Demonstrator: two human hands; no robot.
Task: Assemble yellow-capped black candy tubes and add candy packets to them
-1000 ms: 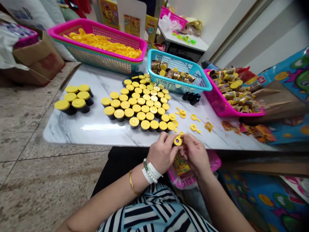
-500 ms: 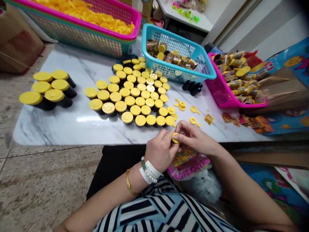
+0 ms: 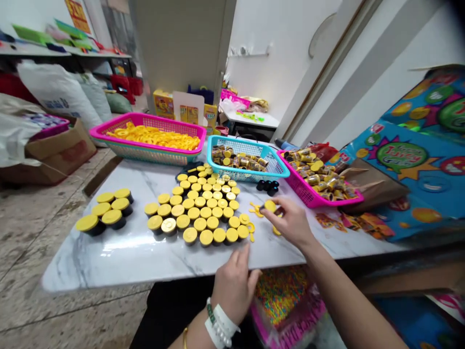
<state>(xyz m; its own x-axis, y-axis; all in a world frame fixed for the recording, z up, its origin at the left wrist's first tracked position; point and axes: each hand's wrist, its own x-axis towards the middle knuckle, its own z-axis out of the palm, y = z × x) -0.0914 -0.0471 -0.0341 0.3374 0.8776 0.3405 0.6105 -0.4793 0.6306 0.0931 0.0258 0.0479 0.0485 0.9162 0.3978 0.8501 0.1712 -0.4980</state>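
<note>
Held a round yellow lid (image 3: 270, 206) in the right hand (image 3: 292, 220), pinched between thumb and fingers over the right part of the marble-patterned table (image 3: 145, 257); could not tell about the small dark part (image 3: 262, 208) at its left side, whether joined to the lid or separate. Had the left hand (image 3: 234, 286) released, with fingers loosely extended toward the front row of yellow-capped black containers (image 3: 206, 237) and thumb spread to the side; could not tell whether touching the tabletop with the fingertips. Wore a white band (image 3: 220, 324) and beaded bracelets (image 3: 209, 310) on the left wrist. Saw the yellow-capped black containers standing in a close cluster across the middle of the table, with a group of six more (image 3: 114, 216) well apart at the left. Noticed a yellow ring-shaped piece (image 3: 251, 227) just beside the cluster's right front corner, and small yellow pieces (image 3: 256, 210) near the right hand. Along the back, saw a pink basket (image 3: 145, 146) full of yellow parts (image 3: 152, 137), then a blue basket (image 3: 250, 174) with small shiny pieces (image 3: 243, 161), then a second pink basket (image 3: 301, 189) heaped with similar ones. Made out a few black pieces (image 3: 268, 186) just in front of the blue basket, and flat orange wrappers (image 3: 370, 225) farther right, near blue printed packaging (image 3: 403, 155). Below the front edge, saw multicoloured bits (image 3: 281, 293) in a pink lettered container (image 3: 300, 329), too fine to tell apart. Farther back at the left, saw a white sack (image 3: 60, 92) and a cardboard box (image 3: 61, 157) on the floor.
</note>
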